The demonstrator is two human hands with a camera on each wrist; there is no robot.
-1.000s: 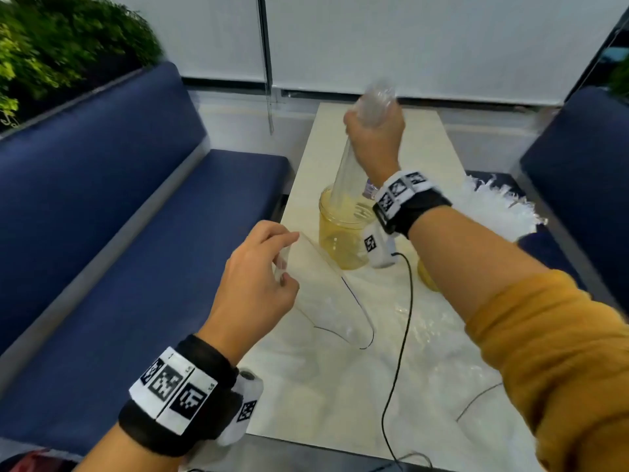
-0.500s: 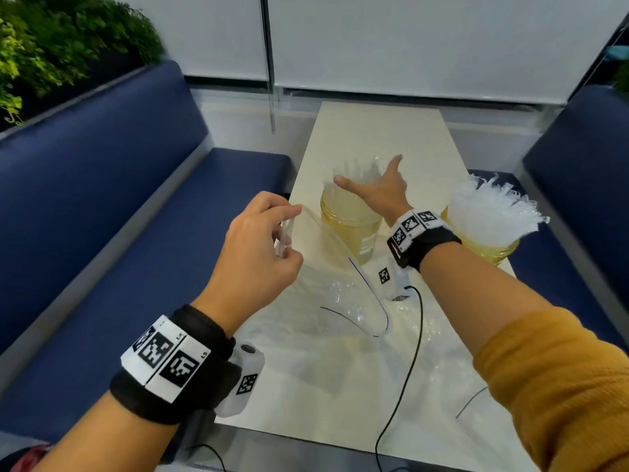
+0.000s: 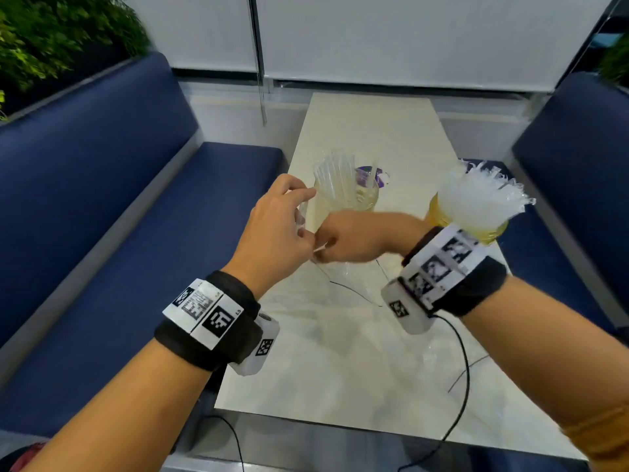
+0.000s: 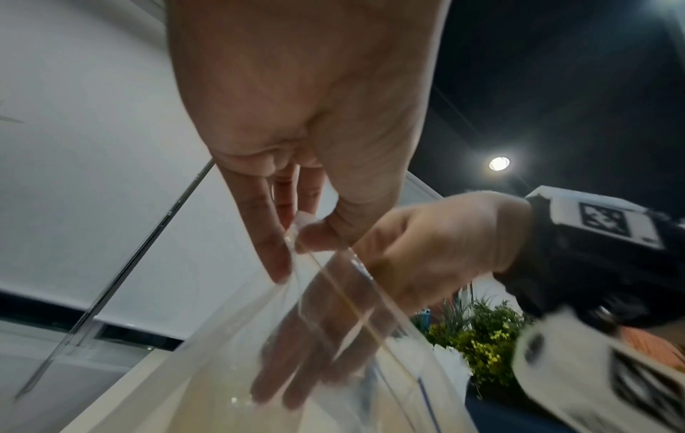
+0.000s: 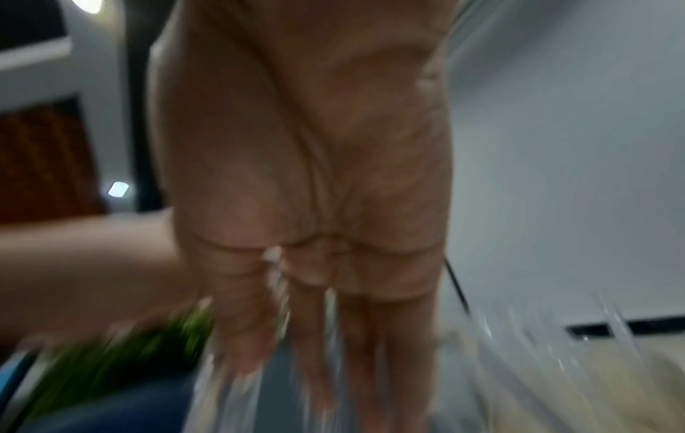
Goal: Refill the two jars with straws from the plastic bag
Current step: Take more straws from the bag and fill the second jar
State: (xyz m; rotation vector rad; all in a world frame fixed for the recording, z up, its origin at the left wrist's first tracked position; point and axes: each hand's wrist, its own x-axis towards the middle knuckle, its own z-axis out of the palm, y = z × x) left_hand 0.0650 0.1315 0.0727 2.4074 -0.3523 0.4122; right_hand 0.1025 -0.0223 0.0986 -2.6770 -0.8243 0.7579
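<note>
Just in front of the near jar [image 3: 343, 195], my left hand [image 3: 275, 233] pinches the plastic bag [image 4: 333, 337] rim; my right hand [image 3: 354, 236] reaches inside, fingers [image 4: 281, 380] straight.

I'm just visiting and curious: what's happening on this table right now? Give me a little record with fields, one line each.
Setting: pale table between blue benches
Left hand: pinches the edge of the clear plastic bag, holding its mouth up
Right hand: fingers reaching down into the bag's mouth; whether they grip anything cannot be told
Left jar: a few straws, leaning
Right jar: packed with straws
Likely next: pulling more straws out for the left jar
</note>
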